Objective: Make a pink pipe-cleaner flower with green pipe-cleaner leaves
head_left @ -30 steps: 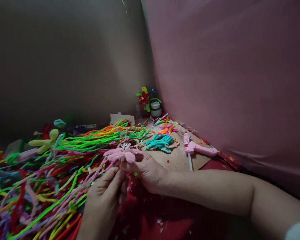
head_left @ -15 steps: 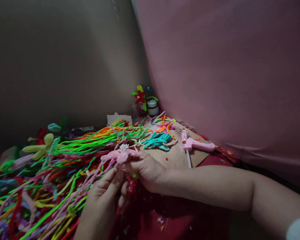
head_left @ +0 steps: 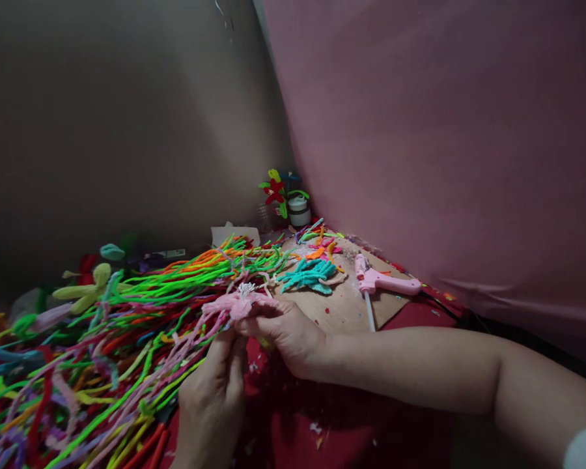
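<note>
My right hand (head_left: 288, 335) pinches the base of a pink pipe-cleaner flower (head_left: 237, 303) with a white tufted centre. Just below it my left hand (head_left: 217, 384) has its fingers closed on the flower's stem, which is mostly hidden between the two hands. Both hands hover over a red cloth (head_left: 332, 417), at the right edge of a big heap of coloured pipe cleaners (head_left: 102, 352).
A pink glue gun (head_left: 383, 283) lies on a cardboard sheet (head_left: 346, 306) with teal pipe-cleaner pieces (head_left: 310, 275). A small white jar (head_left: 300, 210) with a red and green flower stands in the far corner. A pink wall rises on the right, a grey one behind.
My left hand has slid a little to the right and up under the flower. The right hand and the flower stay in place. The view shifted slightly.
</note>
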Demonstrator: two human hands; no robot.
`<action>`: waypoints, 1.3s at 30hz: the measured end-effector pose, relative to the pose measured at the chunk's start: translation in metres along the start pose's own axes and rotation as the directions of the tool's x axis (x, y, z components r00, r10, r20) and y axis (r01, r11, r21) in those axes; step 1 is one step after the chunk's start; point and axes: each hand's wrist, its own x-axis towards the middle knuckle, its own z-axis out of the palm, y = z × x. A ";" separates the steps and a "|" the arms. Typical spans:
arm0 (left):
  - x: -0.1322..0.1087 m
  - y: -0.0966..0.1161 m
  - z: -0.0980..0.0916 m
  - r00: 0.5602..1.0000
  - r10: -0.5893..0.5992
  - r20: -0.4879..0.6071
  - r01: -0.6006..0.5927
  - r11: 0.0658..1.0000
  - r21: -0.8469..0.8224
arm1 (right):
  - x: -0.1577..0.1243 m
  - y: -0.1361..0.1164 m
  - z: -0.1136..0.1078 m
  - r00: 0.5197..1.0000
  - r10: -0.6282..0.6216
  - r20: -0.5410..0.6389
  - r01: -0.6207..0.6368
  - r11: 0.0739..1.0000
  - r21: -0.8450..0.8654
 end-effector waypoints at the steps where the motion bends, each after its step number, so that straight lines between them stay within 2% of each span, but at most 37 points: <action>1: 0.002 0.000 -0.001 1.000 -0.023 0.021 0.024 0.999 -0.023 | -0.001 -0.001 0.001 1.000 -0.004 0.009 0.004 1.000 -0.017; 4: 0.007 -0.001 -0.006 0.986 -0.108 0.125 0.127 0.980 -0.152 | -0.003 -0.004 0.002 0.998 -0.025 0.063 0.030 0.997 -0.071; 6: 0.009 -0.003 -0.008 0.957 -0.193 0.216 0.245 0.936 -0.251 | -0.003 -0.005 0.003 0.996 -0.027 0.089 0.035 0.995 -0.092; 8: 0.010 -0.004 -0.008 0.914 -0.280 0.295 0.381 0.844 -0.378 | -0.003 -0.005 0.003 0.997 -0.010 0.074 0.018 0.994 -0.104; 10: 0.011 -0.004 -0.007 0.866 -0.330 0.375 0.491 0.701 -0.517 | -0.002 -0.003 0.001 0.999 -0.008 0.047 0.013 0.993 -0.120; 13: 0.012 0.000 -0.006 0.788 -0.349 0.507 0.615 0.479 -0.627 | -0.001 -0.001 -0.001 0.999 0.025 0.038 -0.019 0.990 -0.141; 15: 0.013 0.001 -0.006 0.739 -0.343 0.580 0.674 0.386 -0.630 | 0.000 -0.001 -0.003 0.997 0.066 0.038 -0.062 0.992 -0.110; 17: 0.014 0.000 -0.007 0.703 -0.327 0.631 0.711 0.336 -0.617 | -0.001 -0.003 -0.003 0.991 0.114 0.063 -0.111 0.992 -0.051; 20: 0.015 -0.002 -0.008 0.684 -0.281 0.674 0.729 0.311 -0.610 | -0.002 -0.006 -0.002 0.972 0.193 0.134 -0.194 0.981 -0.005; 23: 0.014 0.001 -0.009 0.685 -0.255 0.682 0.725 0.332 -0.604 | -0.002 -0.007 -0.003 0.976 0.149 0.157 -0.156 0.987 0.030; 26: 0.012 0.007 -0.007 0.708 -0.275 0.651 0.699 0.405 -0.589 | -0.002 -0.005 -0.005 0.981 0.106 0.160 -0.117 0.991 0.060; 28: 0.010 0.009 -0.006 0.776 -0.281 0.564 0.613 0.543 -0.573 | -0.002 -0.002 -0.007 0.984 0.114 0.140 -0.122 0.991 0.053; 31: 0.006 0.007 -0.003 0.895 -0.232 0.380 0.404 0.783 -0.473 | -0.002 0.000 -0.006 0.995 0.075 0.073 -0.079 0.995 0.052; 33: 0.003 0.004 -0.001 0.941 -0.195 0.275 0.293 0.876 -0.382 | -0.003 -0.001 -0.004 0.998 0.050 0.041 -0.052 0.998 0.037; 36: 0.000 0.002 0.001 0.974 -0.171 0.148 0.209 0.930 -0.301 | -0.004 -0.002 -0.003 0.999 0.040 0.018 -0.040 0.999 -0.031; 39: 0.000 0.003 -0.001 0.964 -0.193 0.181 0.244 0.913 -0.328 | -0.004 0.000 -0.005 1.000 0.029 0.012 -0.027 0.994 -0.105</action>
